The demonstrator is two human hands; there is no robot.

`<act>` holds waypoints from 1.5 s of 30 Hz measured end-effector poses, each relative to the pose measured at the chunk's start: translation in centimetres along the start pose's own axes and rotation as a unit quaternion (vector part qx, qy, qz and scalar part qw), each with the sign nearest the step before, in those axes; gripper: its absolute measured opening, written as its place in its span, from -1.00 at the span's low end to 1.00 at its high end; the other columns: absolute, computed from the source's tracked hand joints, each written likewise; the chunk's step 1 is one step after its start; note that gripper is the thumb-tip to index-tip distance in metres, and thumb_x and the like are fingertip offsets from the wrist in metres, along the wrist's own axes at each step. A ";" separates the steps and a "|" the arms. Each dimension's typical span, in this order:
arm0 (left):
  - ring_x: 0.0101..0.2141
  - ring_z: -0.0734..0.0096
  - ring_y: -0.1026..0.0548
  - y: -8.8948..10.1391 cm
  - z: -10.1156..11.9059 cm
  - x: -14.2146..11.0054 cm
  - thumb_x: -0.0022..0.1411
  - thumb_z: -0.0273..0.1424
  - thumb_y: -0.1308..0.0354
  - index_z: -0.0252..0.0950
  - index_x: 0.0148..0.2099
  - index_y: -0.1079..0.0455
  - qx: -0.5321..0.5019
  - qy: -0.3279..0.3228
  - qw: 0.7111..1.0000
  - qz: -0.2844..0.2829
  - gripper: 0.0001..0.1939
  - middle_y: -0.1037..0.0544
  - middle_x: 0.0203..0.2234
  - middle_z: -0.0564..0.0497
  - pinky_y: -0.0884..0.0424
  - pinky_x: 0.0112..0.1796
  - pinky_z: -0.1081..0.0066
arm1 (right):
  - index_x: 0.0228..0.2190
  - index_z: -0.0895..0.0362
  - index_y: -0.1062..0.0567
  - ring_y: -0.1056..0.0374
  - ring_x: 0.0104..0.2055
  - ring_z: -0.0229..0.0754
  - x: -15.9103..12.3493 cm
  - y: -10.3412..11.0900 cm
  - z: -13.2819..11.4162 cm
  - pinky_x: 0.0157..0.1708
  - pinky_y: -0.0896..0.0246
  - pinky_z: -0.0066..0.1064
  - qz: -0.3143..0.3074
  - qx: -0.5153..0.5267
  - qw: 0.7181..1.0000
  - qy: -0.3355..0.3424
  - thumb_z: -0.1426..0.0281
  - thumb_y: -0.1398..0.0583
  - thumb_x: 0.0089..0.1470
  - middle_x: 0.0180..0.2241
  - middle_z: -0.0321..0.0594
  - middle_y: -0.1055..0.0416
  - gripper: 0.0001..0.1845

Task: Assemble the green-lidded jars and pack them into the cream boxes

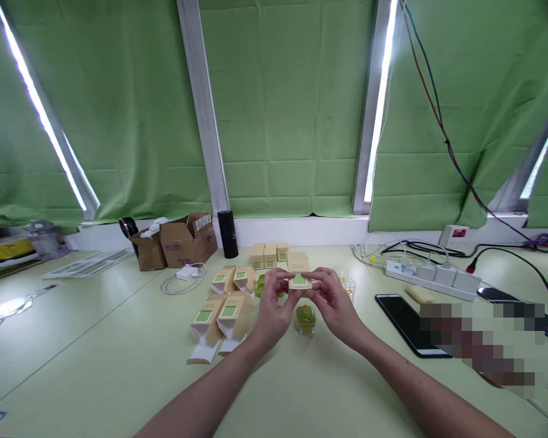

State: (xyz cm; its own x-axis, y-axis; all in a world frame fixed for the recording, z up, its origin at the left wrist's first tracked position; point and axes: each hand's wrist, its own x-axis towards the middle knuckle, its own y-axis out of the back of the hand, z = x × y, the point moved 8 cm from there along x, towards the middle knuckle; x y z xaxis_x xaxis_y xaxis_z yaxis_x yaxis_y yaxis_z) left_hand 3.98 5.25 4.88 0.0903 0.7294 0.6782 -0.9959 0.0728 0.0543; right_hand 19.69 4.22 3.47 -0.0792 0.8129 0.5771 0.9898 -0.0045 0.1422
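Between my two hands is a small tan cardboard box [298, 281] with a green square on its face. My left hand [276, 301] grips its left side and my right hand [331, 298] its right side, fingers above and thumbs below. Just under the box, a small clear jar with a green top [305, 317] stands on the table. Left of my hands lie several similar boxes, among them a box with its white flap out [231, 313]. Other green-topped jars [260, 283] are partly hidden behind my left hand, and clear jars [348, 285] stand behind my right.
Closed small boxes [270, 254] stand farther back. At the back left are an open brown carton [189, 240], a black cylinder [228, 234] and a white charger [187, 272]. To the right lie a phone [408, 322] and a power strip [432, 277] with cables.
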 end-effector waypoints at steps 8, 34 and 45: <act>-0.16 0.33 -0.47 0.2 0.2 -0.1 0.29 -0.29 -0.28 -0.19 -0.05 -0.41 0.032 -0.023 0.999 0.018 -0.78 -0.36 -0.09 -0.06 -0.41 -0.15 0.35 | 0.04 -0.12 -0.50 -0.47 -0.18 -0.21 0.0 0.0 0.3 -0.08 -0.50 -0.19 0.005 0.001 1.000 0.001 0.14 -0.19 0.30 0.04 -0.16 -0.18 -0.69; 0.15 0.05 -0.43 1.5 -0.4 -0.1 0.37 -0.16 -0.17 -0.19 0.36 -0.15 0.143 0.012 0.988 0.052 -0.39 -0.44 0.18 -0.22 -0.38 0.06 0.12 | 0.39 -0.17 0.00 0.02 0.46 0.03 -1.8 -1.3 -4.3 0.41 0.00 0.04 -0.049 -0.061 0.992 0.103 0.15 -0.09 0.37 0.43 -0.20 -0.02 -0.33; -0.03 0.17 -0.53 2.4 -2.3 1.5 0.21 -0.14 -0.33 -0.24 0.15 -0.28 0.025 0.111 0.992 0.054 -0.44 -0.54 0.00 -0.18 -0.47 -0.04 0.22 | 0.30 -0.08 -0.14 -0.20 0.26 0.06 -1.7 -1.3 -3.2 0.24 -0.20 -0.03 -0.049 -0.144 0.986 0.068 0.26 -0.15 0.27 0.28 -0.10 -0.21 -0.38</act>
State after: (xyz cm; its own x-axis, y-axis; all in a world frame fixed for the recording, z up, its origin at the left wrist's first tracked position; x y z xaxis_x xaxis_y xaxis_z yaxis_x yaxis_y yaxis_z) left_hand 1.74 8.08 4.38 -0.0221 0.8632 0.5043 -0.9986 -0.0437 0.0311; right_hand 18.22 0.98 4.84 -0.2081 0.7317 0.6491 0.9034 -0.1106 0.4142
